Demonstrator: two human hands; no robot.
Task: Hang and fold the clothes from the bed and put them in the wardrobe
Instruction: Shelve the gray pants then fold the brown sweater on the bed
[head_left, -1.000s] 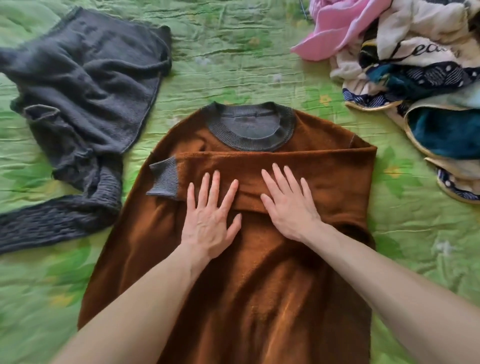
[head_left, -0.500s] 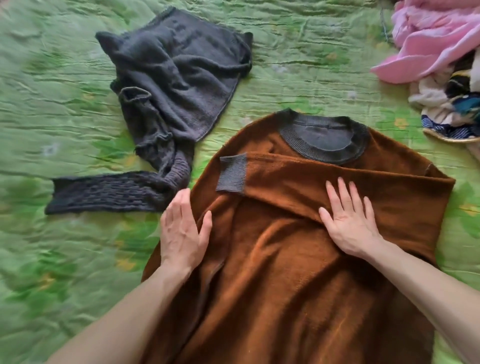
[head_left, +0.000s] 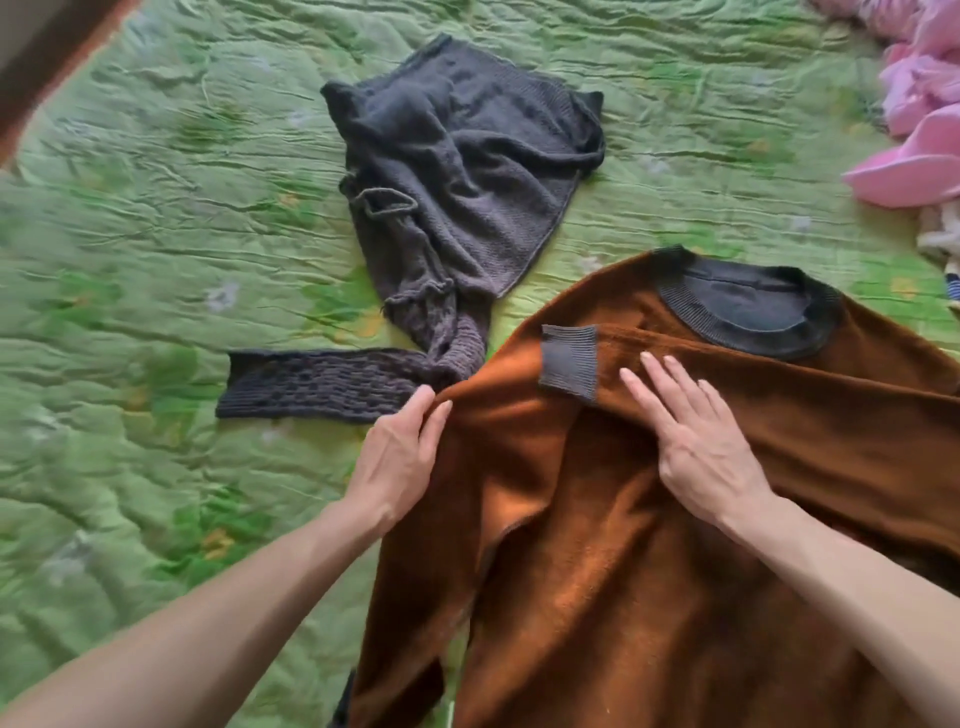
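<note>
Bed (head_left: 130, 260), green quilted cover, carries everything in view.

Far left to centre: grey knit cardigan (head_left: 457, 171) lies crumpled, one sleeve stretched out leftward along the cover. Its sleeve end sits just beside the left hand but is not held.

Left hand (head_left: 400, 457): at the left shoulder edge of the brown sweater (head_left: 623, 571). Fingers lie together, nearly straight, with the thumb closing against them; the sweater's edge fabric looks pinched between thumb and fingers and lifted slightly into a ridge. Palm faces right, toward the garment. Forearm comes in from lower left.

Brown sweater: lies face up on the bed, long axis running from the grey collar (head_left: 748, 312) at upper right down toward the bottom edge of frame. One sleeve is folded straight across the chest, its grey cuff (head_left: 569, 364) ending near the left shoulder.

Right hand (head_left: 696, 436): flat, fingers spread and straight, pressing on the folded sleeve just right of the cuff. It holds nothing, only pins.

Key relation: the unfolded left side lies directly at the left hand, which is the nearer one; the fold line would run along the long axis. Judgement: next move is the left hand carrying that side rightward over the chest while the right pins.

Far right: pink garment (head_left: 919, 156), part of a pile, well apart.
</note>
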